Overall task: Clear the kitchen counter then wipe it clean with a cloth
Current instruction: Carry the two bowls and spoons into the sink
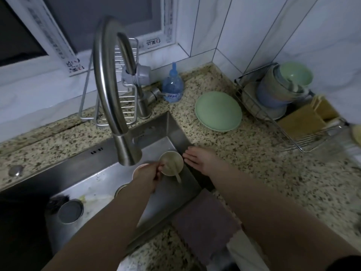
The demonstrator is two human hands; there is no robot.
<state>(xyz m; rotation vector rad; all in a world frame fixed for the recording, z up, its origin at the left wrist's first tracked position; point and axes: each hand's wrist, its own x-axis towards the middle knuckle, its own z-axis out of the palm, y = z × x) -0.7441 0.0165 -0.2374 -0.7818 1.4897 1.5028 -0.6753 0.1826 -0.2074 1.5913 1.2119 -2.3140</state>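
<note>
Clearing step: a small bowl [172, 163] is gripped by the left hand [149, 172] over the sink [166, 130]; the right hand [197, 159] rests flat, released. Next, the green plate [218, 111] beyond the right hand must be removed.

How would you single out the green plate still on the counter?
Start at the sink and go right across the speckled counter. The green plate lies alone, flat and empty, between the blue soap bottle and the wire dish rack, where the other dishes sit stacked.

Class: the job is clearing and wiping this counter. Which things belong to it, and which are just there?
Job: small bowl held by left hand; green plate; brown cloth; right hand.
Just there: faucet; soap bottle; dish rack.
</note>
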